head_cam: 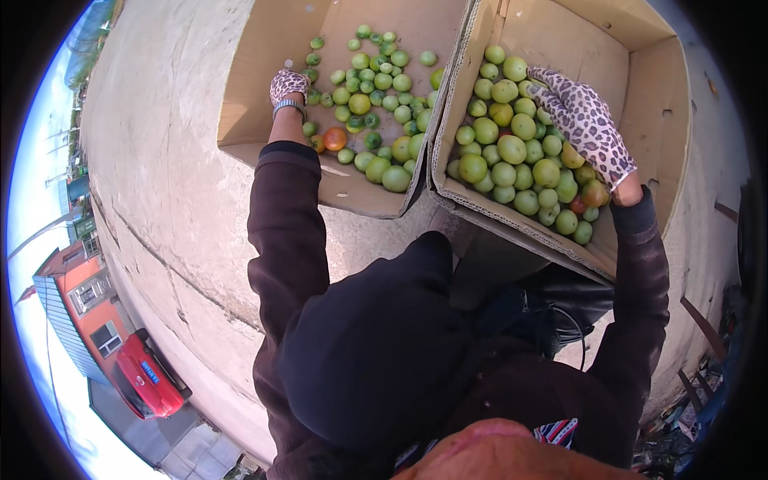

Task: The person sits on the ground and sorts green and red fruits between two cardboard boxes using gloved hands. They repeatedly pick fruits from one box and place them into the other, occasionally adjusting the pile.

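Observation:
Both my hands wear leopard-print gloves. My left hand is inside the left cardboard box, near its left side, beside small green tomatoes; its fingers are mostly hidden, so a hold cannot be told. An orange-red tomato lies lower in that box. My right hand reaches over the fuller right cardboard box, palm down, fingertips at the green tomatoes near the top of the pile. Whether it grips one cannot be told. A few yellowish and reddish tomatoes lie among the green ones.
The boxes stand side by side, their walls nearly touching, above concrete ground. My knee is just below them. A black cable loops near my lap. A red car and an orange building are far left; debris lies lower right.

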`<state>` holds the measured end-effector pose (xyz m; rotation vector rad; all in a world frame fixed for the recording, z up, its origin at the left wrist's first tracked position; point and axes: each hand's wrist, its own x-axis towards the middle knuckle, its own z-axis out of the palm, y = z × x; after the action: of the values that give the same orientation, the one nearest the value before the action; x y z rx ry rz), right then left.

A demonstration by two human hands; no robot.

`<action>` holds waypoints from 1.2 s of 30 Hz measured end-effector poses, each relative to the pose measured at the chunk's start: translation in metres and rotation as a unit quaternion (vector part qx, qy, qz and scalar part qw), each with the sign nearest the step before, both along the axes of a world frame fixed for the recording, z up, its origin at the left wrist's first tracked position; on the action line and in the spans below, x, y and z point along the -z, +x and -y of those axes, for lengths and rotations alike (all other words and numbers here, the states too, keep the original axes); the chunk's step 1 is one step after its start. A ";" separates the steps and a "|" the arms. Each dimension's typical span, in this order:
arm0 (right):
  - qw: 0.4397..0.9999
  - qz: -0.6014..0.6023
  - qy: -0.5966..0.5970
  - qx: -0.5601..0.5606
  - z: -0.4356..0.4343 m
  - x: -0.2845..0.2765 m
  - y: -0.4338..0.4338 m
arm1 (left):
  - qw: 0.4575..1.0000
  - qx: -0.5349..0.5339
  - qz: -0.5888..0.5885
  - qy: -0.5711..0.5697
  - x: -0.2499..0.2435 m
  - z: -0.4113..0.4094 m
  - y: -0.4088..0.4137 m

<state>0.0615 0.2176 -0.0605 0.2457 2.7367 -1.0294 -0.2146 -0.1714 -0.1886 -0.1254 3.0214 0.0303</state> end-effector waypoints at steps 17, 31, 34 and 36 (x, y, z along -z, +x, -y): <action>0.996 -0.039 0.044 0.066 -0.019 0.025 0.052 | 0.994 0.068 0.012 -0.083 -0.031 -0.039 0.009; 0.942 -0.335 0.026 -0.002 -0.002 -0.025 0.050 | 0.833 0.483 -0.038 0.267 -0.162 -0.231 0.216; 0.937 -0.348 -0.001 -0.005 -0.008 0.008 0.055 | 0.730 0.561 -0.050 0.387 -0.117 -0.229 0.207; 0.937 -0.349 -0.014 -0.005 -0.012 0.025 0.064 | 0.691 0.473 0.138 0.529 -0.118 -0.239 0.227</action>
<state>0.1258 0.2300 -0.0859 -0.1830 3.3220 -1.3572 0.0122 0.0674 -0.0708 1.3189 1.9386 1.3982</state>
